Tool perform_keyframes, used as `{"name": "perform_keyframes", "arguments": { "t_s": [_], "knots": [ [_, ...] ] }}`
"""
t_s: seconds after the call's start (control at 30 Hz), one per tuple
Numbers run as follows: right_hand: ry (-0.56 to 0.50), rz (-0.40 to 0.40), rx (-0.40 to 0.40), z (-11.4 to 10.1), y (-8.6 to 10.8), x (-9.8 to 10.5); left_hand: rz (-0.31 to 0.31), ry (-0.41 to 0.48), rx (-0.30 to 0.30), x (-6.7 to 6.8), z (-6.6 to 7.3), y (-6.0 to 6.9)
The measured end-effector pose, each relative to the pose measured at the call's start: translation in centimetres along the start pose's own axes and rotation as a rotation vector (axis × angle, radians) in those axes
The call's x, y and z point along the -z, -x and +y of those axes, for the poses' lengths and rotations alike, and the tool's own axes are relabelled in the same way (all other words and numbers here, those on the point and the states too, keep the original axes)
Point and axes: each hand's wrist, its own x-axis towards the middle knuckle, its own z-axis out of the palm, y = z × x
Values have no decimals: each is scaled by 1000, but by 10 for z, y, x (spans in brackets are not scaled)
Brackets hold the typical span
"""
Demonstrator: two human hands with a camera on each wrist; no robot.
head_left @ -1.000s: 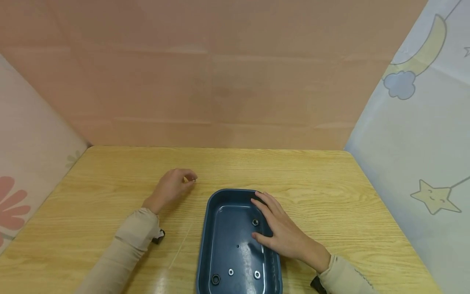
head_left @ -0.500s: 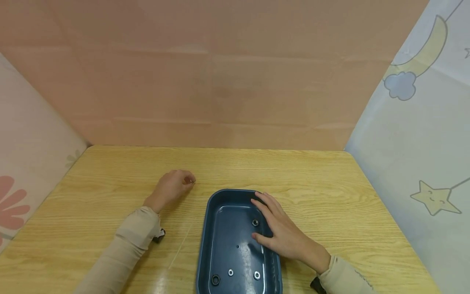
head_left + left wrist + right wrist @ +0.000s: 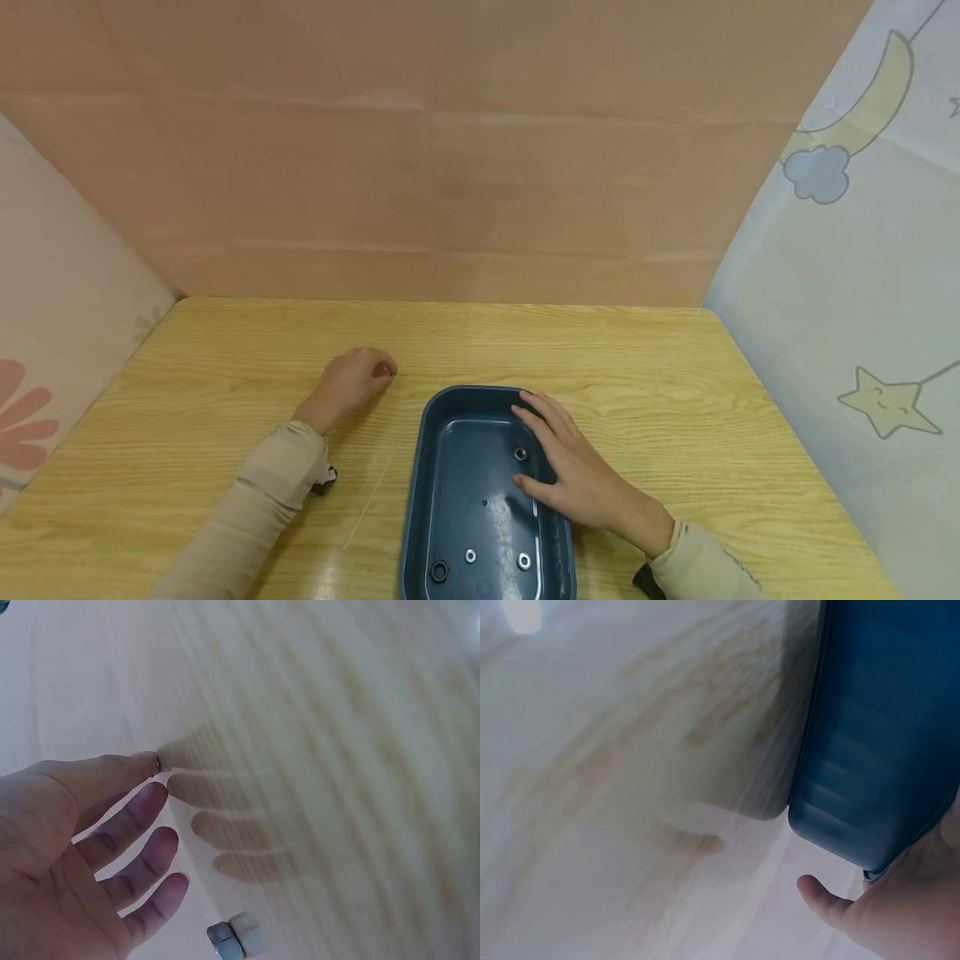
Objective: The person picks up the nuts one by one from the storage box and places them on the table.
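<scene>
Left of the tray, my left hand (image 3: 351,385) is low over the table, thumb and fingertip pinching a small metal piece (image 3: 159,765) that is mostly hidden. Its other fingers are loosely bent in the left wrist view. My right hand (image 3: 585,483) lies with spread fingers over the right rim of the blue tray (image 3: 413,492); in the right wrist view the hand (image 3: 922,900) touches the tray's side (image 3: 870,750). Inside the tray are a nut (image 3: 521,454) by the right fingers, a dark ring (image 3: 439,563), and two small light rings (image 3: 470,549) (image 3: 523,553).
Wooden table (image 3: 262,350) surrounds the tray. A brown panel (image 3: 450,167) stands behind it, with patterned walls at left (image 3: 75,250) and right (image 3: 840,275). A small grey-blue object (image 3: 226,941) is below the fingers in the left wrist view.
My left hand has shifted slightly left and toward me, its fingertips still pinched. My right hand and the tray have stayed nearly still.
</scene>
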Motion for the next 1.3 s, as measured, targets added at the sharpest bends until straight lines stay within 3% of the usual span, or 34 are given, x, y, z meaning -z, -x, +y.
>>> {"name": "perform_keyframes", "arguments": {
  "t_s": [0.37, 0.67, 1.3],
  "knots": [
    [5, -9, 1, 0, -1, 2, -30, 72, -4, 1, -2, 1],
    [17, -3, 13, 2, 0, 1, -33, 72, -15, 4, 2, 4],
    [-3, -18, -5, 2, 0, 0, 38, 70, -76, 6, 18, 10]
  ]
}}
